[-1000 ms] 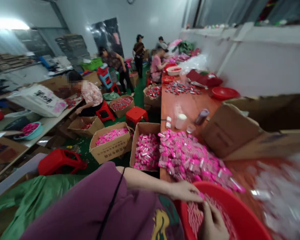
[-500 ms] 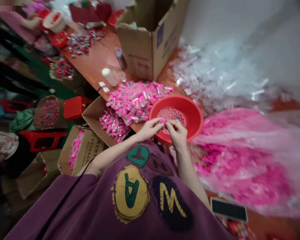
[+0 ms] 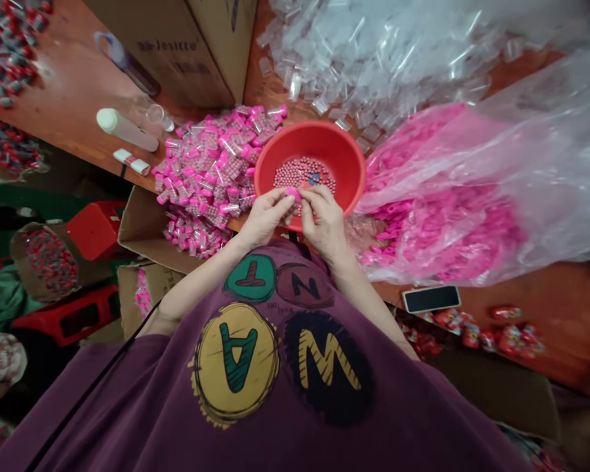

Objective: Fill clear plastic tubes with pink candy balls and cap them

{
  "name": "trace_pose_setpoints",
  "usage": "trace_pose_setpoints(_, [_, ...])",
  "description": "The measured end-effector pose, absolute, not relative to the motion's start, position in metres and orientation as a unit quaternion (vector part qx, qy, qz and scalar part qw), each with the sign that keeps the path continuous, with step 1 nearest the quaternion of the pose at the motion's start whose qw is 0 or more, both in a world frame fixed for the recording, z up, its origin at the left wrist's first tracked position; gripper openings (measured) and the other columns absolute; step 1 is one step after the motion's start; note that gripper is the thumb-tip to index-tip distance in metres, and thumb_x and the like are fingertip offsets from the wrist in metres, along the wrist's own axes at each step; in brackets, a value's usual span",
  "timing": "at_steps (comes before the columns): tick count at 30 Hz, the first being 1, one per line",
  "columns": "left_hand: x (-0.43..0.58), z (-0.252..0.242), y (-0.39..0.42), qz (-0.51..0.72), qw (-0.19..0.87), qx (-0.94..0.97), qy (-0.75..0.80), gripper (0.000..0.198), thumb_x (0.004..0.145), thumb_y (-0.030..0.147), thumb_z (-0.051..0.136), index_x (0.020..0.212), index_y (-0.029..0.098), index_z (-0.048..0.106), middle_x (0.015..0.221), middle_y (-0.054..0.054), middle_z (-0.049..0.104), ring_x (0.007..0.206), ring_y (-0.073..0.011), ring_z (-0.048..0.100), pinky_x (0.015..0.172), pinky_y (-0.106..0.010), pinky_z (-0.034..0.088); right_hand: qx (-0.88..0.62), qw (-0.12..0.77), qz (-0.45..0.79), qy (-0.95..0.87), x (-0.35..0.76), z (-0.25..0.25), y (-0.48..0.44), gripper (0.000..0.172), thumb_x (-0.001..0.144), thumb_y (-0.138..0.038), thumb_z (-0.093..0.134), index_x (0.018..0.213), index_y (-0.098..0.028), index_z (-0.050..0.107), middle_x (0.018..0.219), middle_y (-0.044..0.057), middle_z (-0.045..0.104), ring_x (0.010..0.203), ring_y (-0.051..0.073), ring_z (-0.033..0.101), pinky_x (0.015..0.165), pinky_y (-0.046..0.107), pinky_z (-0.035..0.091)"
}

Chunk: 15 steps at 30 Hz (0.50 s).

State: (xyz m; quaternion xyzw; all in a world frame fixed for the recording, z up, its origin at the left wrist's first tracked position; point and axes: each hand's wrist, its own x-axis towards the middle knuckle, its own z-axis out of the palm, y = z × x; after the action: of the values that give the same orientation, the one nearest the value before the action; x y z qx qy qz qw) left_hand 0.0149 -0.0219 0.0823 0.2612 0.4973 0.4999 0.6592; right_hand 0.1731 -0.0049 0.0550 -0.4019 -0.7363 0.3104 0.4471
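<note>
Over the near rim of a red plastic bowl point(image 3: 351, 157), both hands meet. My left hand point(image 3: 265, 216) is closed round a small bead-filled container, mostly hidden by the fingers, with a bright pink cap point(image 3: 293, 192) at its top. The fingers of my right hand point(image 3: 327, 226) are pinched right beside that cap; whether something else is between them cannot be made out. Small pink beads point(image 3: 297, 172) lie in the bowl along with a blue piece point(image 3: 314, 177). Left of the bowl is a heap of pink-capped clear containers point(image 3: 219, 160) filled with beads.
Clear empty containers point(image 3: 373, 72) pile up behind the bowl. A plastic bag of pink caps point(image 3: 452, 229) lies at right, near a phone point(image 3: 431, 299). A cardboard box point(image 3: 187, 59), a white-capped bottle point(image 3: 128, 131) and an open carton point(image 3: 147, 233) stand left.
The view has tilted down and come closer, so the bowl and heaps sit higher in the picture. Both hands remain together at the pink cap over the bowl.
</note>
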Motion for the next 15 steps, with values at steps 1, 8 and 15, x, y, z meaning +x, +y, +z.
trace_pose_setpoints(1, [0.015,0.082,-0.020,0.491,0.673,0.245,0.496,0.035,0.084,0.041,0.093,0.097,0.015,0.073,0.075,0.001,0.068,0.061,-0.0071,0.058,0.054,-0.018,0.044,-0.409,0.436,0.313,-0.738,0.173,0.055,-0.005,0.030,0.112,-0.031,0.049,0.124,-0.023,0.075,0.116,0.012,0.074,0.111,0.026,0.070,0.101,0.052,0.063])
trace_pose_setpoints(8, [0.009,0.077,-0.015,0.435,0.712,0.232,0.500,0.029,0.090,0.040,0.088,0.095,0.016,0.072,0.073,0.001,0.069,0.058,-0.0061,0.057,0.053,-0.018,0.042,-0.434,0.436,0.385,-0.688,0.173,0.045,-0.007,0.024,0.109,-0.033,0.055,0.119,-0.026,0.076,0.113,0.008,0.072,0.107,0.024,0.069,0.099,0.052,0.064])
trace_pose_setpoints(15, [0.008,0.069,-0.014,0.441,0.715,0.296,0.454,0.040,0.081,0.040,0.095,0.106,0.017,0.073,0.083,0.001,0.073,0.061,-0.0061,0.060,0.057,-0.019,0.044,-0.438,0.448,0.439,-0.644,0.182,0.037,-0.002,0.025,0.109,-0.042,0.059,0.117,-0.028,0.078,0.113,0.006,0.073,0.109,0.022,0.070,0.106,0.052,0.062])
